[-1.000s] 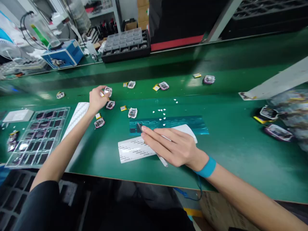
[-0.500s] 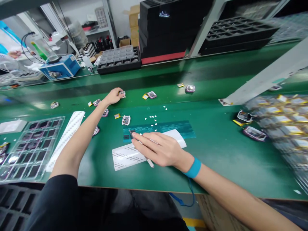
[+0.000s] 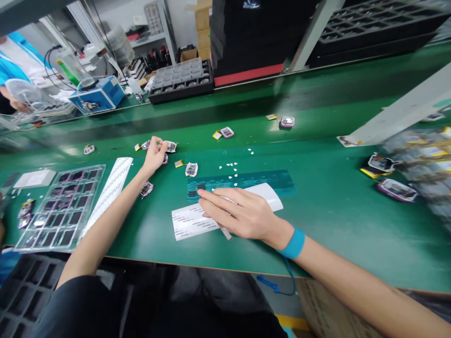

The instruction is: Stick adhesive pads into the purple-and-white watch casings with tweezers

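My left hand [image 3: 154, 156] is closed at the fingertips on a small open device housing [image 3: 171, 147] with a white rim. My right hand [image 3: 243, 212] is closed round slim tweezers [image 3: 225, 232], mostly hidden under the fingers. Their tip points at short black strips on a teal film sheet [image 3: 246, 180]. Below that hand lies white printed backing paper [image 3: 192, 220], its right end curled up. Another open housing [image 3: 191, 169] sits beyond the teal sheet, beside a small yellow-edged battery [image 3: 179, 163]. White teardrop-shaped bits [image 3: 231, 164] are scattered nearby.
A clear compartment tray [image 3: 63, 206] and a printed strip [image 3: 109, 188] lie on the left. More housings [image 3: 227, 132] with batteries stand along the back. On the right are two housings [image 3: 396, 189], a metal post [image 3: 398, 112] and piled batteries [image 3: 430, 155]. A co-worker [image 3: 21, 65] is at far left.
My left hand has drawn the housing leftward and nearer to me. My right hand keeps its place over the backing paper with the tweezers. The camera view has shifted slightly.
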Demonstrator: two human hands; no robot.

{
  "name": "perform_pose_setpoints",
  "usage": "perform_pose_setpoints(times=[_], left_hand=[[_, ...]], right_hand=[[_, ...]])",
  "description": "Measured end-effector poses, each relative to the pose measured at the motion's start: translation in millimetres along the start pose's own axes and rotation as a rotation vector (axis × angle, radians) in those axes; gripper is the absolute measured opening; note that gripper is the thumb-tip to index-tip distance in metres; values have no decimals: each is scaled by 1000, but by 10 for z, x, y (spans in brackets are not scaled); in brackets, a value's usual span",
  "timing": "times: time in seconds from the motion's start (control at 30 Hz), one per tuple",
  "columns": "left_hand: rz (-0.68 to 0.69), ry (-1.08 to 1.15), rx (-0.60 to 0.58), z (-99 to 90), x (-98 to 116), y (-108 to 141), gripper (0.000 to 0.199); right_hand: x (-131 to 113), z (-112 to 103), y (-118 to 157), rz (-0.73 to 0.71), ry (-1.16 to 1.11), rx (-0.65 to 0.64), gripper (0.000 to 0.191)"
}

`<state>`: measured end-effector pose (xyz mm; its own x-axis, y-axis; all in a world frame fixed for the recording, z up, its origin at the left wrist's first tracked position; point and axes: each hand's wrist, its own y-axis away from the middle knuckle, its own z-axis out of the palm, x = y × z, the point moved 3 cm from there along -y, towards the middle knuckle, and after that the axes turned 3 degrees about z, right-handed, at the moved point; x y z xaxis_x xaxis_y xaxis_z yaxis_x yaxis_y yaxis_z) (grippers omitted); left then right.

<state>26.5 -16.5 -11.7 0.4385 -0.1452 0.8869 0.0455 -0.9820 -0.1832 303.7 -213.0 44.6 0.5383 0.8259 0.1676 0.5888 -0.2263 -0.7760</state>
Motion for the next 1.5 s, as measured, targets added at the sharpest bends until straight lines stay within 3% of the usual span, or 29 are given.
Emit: perform_pose_setpoints(times=[0.4, 0.57, 0.63, 0.77, 0.9, 1.03, 1.27, 1.4, 1.5], left_hand=[[-79, 279, 139, -122, 134, 373, 36], [80, 315, 206, -70, 435, 695, 38], [130, 340, 150, 43, 637, 883, 33], [64, 463, -98, 376, 966, 1335, 32], [19, 537, -249, 582, 1105, 1689, 25], [-28, 616, -255, 606, 1086, 1834, 21], [-50, 710, -259, 592, 1038, 1953, 9], [-41, 640, -244, 579, 1034, 1998, 6], [-4, 518, -220, 569, 1018, 2000, 8]], right_hand=[[50, -3, 4, 14, 37, -19, 14], [70, 13, 25, 90, -77, 20, 18], [99, 24, 28, 177, -140, 42, 23], [164, 40, 53, 380, -173, 50, 19], [185, 84, 94, 479, -231, -79, 17], [143, 144, 123, 441, -272, -189, 18], [22, 168, 175, 380, -338, -125, 13], [10, 99, 159, 271, -251, -147, 20], [28, 83, 132, 224, -223, -255, 26]])
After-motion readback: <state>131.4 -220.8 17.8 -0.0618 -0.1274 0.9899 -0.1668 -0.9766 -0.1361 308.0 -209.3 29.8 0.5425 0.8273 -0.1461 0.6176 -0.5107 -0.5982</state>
